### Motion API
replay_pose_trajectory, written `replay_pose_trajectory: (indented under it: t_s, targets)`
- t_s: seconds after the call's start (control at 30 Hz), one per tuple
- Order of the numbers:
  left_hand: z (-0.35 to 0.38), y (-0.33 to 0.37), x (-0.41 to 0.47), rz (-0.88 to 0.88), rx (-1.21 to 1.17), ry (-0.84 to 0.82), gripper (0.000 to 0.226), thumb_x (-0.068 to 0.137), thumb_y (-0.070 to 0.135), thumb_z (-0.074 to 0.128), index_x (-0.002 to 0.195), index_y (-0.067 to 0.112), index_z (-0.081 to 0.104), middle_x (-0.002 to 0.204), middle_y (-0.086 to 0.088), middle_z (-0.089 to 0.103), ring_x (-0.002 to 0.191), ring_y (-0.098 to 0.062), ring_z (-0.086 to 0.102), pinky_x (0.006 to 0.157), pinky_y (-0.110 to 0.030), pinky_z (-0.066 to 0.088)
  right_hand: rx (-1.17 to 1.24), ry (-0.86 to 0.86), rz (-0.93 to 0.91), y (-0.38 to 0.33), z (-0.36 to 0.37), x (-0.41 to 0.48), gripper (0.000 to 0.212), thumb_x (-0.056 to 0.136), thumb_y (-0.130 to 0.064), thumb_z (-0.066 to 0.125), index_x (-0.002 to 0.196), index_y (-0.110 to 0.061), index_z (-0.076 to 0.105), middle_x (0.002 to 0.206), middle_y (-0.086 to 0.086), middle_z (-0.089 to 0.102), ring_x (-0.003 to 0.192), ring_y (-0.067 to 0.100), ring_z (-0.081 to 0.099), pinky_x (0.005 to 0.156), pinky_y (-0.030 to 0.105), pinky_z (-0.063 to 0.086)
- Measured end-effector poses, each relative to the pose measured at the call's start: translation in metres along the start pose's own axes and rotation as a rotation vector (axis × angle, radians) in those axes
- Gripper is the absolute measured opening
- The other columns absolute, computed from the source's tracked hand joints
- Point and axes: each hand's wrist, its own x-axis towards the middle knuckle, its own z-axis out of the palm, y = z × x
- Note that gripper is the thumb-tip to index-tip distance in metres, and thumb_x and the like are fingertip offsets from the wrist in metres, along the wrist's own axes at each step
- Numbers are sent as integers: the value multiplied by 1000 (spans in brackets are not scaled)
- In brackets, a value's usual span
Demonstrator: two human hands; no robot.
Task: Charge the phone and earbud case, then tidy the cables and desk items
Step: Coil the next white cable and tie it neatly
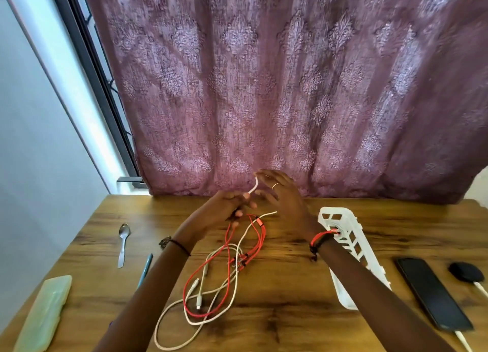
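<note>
A tangle of red cable (195, 275) and white cable (182, 314) lies mid-table. My left hand (224, 206) pinches cable strands above the tangle. My right hand (282, 195) holds the raised end of a white cable (254, 186) just above it. A black phone (433, 293) lies at the right with a white cable plugged into its near end. Beside it sits a black earbud case (466, 272), a white cable running from it.
A white plastic basket (343, 219) lies under my right forearm. A spoon (123, 242) and a blue pen (145, 268) lie at the left. A pale green case (45, 314) sits at the near left. A purple curtain (264, 87) hangs behind the wooden table (277, 312).
</note>
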Motion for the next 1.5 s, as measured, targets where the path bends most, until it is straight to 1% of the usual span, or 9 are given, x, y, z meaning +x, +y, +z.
replay_pose_trajectory:
  t_s: [0.27,0.37,0.53,0.8,0.93,1.1,1.2,1.3,1.5]
  targets:
    - [0,24,3,116,-110,-109,37,100,22,38,106,-4,63,42,11,35,36,-3,33,44,-15,29,311,145,123,-28,-28,22,21,90,-16,44,92,-7,64,83,6,67,74,15,56,69,31,42]
    - [-7,32,7,179,-208,-152,31,99,20,38,97,5,65,45,11,33,36,-2,31,51,-19,35,315,144,136,-23,-41,37,13,91,-17,53,87,-10,64,71,4,62,62,5,52,61,17,40]
    - [-22,48,10,259,-291,-121,29,100,19,35,93,8,62,45,12,33,37,0,29,51,-16,38,40,15,140,15,-61,59,15,87,-16,63,90,-2,68,83,15,61,75,25,57,71,37,45]
    - [-35,53,9,345,-497,-87,28,100,18,36,88,9,60,45,12,32,35,0,28,48,-14,40,-43,-93,525,57,-28,34,25,90,-18,57,78,3,63,71,20,60,67,24,54,63,32,36]
    - [-44,50,5,371,-652,-101,27,100,18,34,88,11,57,45,11,33,36,-1,30,49,-14,41,-152,-257,678,67,8,9,16,87,-17,55,92,-6,66,97,20,68,98,34,63,87,37,45]
    - [-77,51,-7,448,-836,-38,29,102,16,28,89,13,54,45,10,38,36,-1,33,49,-14,42,-86,-429,766,79,33,-32,15,91,-14,55,95,-2,62,106,23,65,101,34,61,73,31,40]
    - [-94,49,-14,445,-863,-17,29,101,17,29,88,15,55,45,10,36,36,-2,31,48,-13,40,-24,-471,804,90,49,-38,38,84,-12,62,119,2,54,119,20,61,109,36,59,86,39,46]
    - [-94,53,-22,442,-812,-68,27,100,18,31,87,14,55,44,9,34,35,-2,29,46,-13,38,53,-519,757,84,71,-36,60,81,-11,66,136,-6,43,133,14,54,105,23,59,79,20,38]
    - [-78,62,-34,442,-696,-176,23,95,20,36,85,12,55,44,12,32,36,-1,27,45,-14,37,219,-338,582,32,96,2,70,79,1,62,143,-12,35,110,14,66,97,25,62,64,17,35]
